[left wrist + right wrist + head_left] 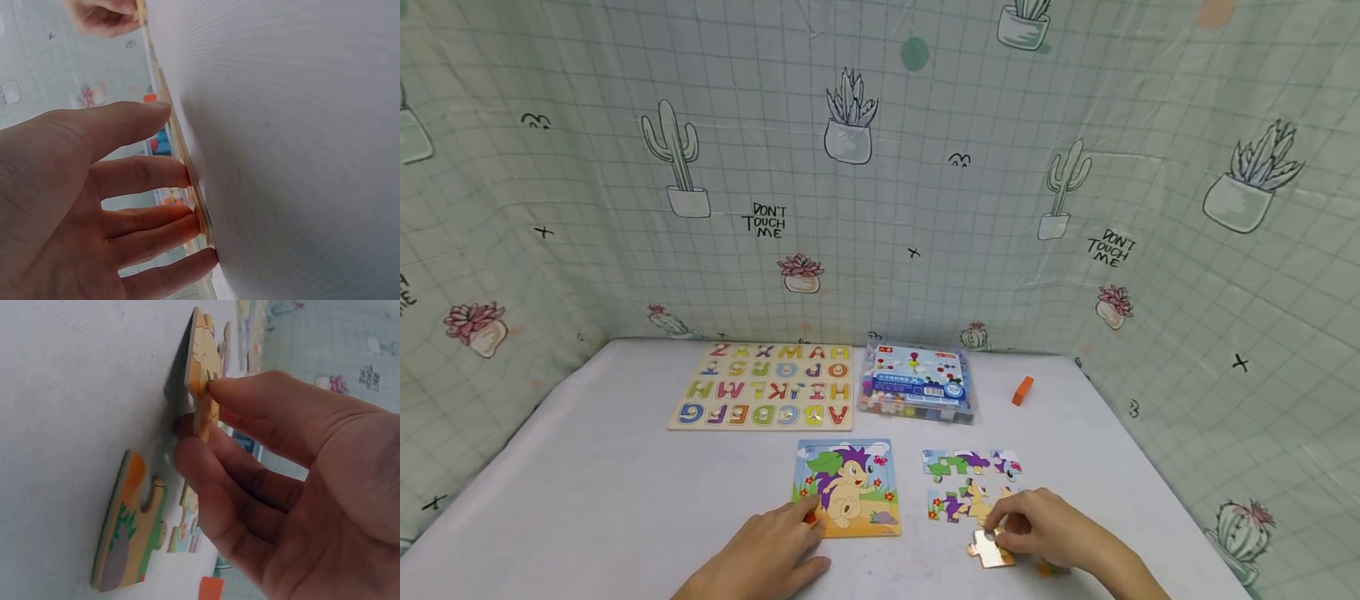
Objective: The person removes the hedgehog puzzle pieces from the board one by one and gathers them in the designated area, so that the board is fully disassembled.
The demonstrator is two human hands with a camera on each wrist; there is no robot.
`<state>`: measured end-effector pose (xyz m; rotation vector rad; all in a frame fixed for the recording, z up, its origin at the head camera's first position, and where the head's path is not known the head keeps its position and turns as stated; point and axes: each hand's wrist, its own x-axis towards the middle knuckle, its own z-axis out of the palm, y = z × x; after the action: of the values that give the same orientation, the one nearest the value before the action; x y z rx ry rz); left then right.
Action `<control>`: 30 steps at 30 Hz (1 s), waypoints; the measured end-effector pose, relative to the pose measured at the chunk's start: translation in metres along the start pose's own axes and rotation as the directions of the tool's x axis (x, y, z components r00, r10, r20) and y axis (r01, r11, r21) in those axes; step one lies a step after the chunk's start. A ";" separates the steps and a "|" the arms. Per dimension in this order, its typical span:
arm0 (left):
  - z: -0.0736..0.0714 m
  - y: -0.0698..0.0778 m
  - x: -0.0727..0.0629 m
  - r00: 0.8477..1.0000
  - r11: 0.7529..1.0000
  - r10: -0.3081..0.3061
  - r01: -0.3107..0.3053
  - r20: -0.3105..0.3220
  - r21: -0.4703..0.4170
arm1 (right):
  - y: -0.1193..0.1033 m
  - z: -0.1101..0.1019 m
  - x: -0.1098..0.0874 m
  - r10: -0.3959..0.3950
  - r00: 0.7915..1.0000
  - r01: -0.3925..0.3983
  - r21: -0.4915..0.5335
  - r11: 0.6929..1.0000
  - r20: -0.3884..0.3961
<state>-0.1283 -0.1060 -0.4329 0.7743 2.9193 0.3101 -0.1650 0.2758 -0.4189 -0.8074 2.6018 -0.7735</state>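
My left hand rests its fingertips at the lower left corner of a square hedgehog puzzle board. In the left wrist view the fingers are nearly straight and touch the board's edge. With thumb and fingers, my right hand pinches a wooden jigsaw piece, tilted up off the table in the right wrist view. Another jigsaw piece, green and orange with a purple-grey shape, lies flat below that hand. Beyond it, several loose jigsaw pieces lie in rows right of the board.
A wooden alphabet board lies at the back left. Beside it sits a clear box of small coloured parts with a blue label. An orange block lies at the back right. A patterned cloth hangs behind the white table.
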 end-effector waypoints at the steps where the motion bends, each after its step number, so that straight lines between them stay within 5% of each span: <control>1: 0.000 0.000 0.000 1.000 1.000 -0.006 0.006 0.001 0.001 | -0.001 0.000 0.000 0.013 1.000 -0.013 -0.007 1.000 -0.001; 12: 0.000 0.002 0.000 1.000 1.000 -0.014 0.014 0.003 -0.006 | -0.013 0.002 0.001 0.073 0.997 -0.077 -0.104 0.992 -0.036; 20: 0.000 0.001 0.000 1.000 1.000 -0.021 0.021 0.005 -0.006 | -0.017 0.003 0.004 0.123 0.988 -0.146 -0.312 0.939 -0.092; 30: -0.001 0.002 0.000 1.000 0.999 -0.012 0.011 0.025 0.040 | -0.040 0.007 0.030 0.037 0.997 -0.055 -0.283 0.957 -0.069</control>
<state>-0.1279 -0.1045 -0.4311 0.7604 2.9136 0.2401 -0.1682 0.2272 -0.4054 -0.8063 2.8189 -0.4205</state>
